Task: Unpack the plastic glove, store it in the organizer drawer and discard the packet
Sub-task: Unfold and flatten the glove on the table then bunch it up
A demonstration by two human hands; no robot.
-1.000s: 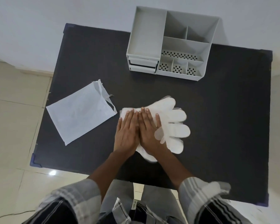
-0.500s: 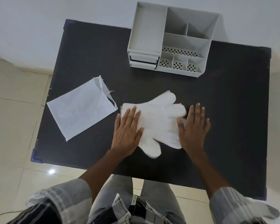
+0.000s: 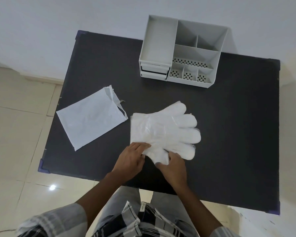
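Note:
A translucent white plastic glove (image 3: 164,130) lies flat on the black table (image 3: 229,134), fingers pointing right. My left hand (image 3: 132,158) pinches its near edge by the cuff. My right hand (image 3: 173,165) grips the glove's thumb at the near side. The torn white packet (image 3: 91,118) lies flat to the left of the glove, its open end toward the far side. The grey organizer (image 3: 183,53) stands at the table's far edge, with two shut drawers (image 3: 155,71) at its front left.
The table's left edge is close to the packet, with tiled floor (image 3: 15,134) below. A white wall (image 3: 58,23) rises behind the organizer. My lap and checked shirt (image 3: 135,218) fill the bottom.
Both hands have left the top of the glove and come to its near edge. My right hand moved back from the fingertips to the thumb. The glove now lies spread flat.

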